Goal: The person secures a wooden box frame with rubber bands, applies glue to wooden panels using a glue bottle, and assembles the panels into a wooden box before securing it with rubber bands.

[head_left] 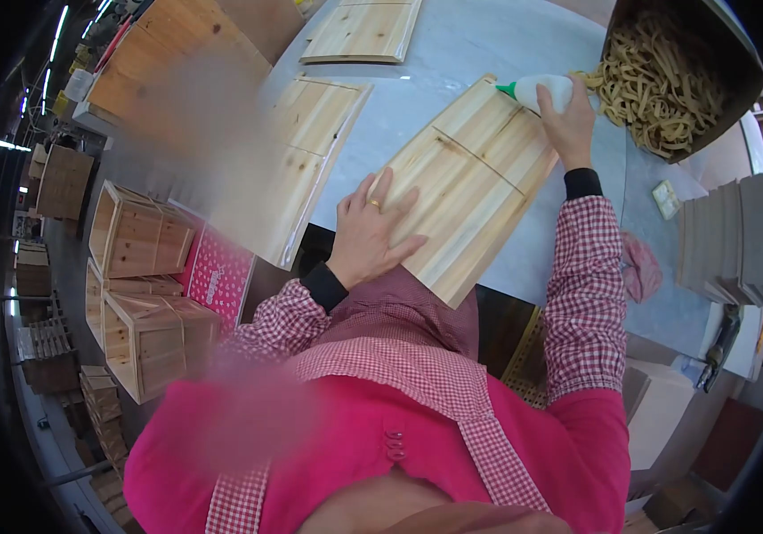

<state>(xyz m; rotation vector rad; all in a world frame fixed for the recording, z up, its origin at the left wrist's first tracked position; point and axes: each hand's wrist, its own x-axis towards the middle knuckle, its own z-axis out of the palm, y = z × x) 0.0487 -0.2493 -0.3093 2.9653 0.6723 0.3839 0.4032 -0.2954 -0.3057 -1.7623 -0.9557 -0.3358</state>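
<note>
A pale wooden panel with a groove across it lies at an angle over the front of the table. My left hand rests on its left edge, fingers spread, a ring on one of them. At the panel's far end, my right hand grips a white glue bottle. The bottle is tipped sideways, and its green nozzle points left, right at the panel's far edge. Left of this panel, a second grooved panel lies on the table, partly hidden by a blur on the lens.
Beyond is another wooden panel on the grey table. A box of tan rubber bands stands at the far right. Stacked boards and a pink cloth lie on the right. Wooden crates stand at the left.
</note>
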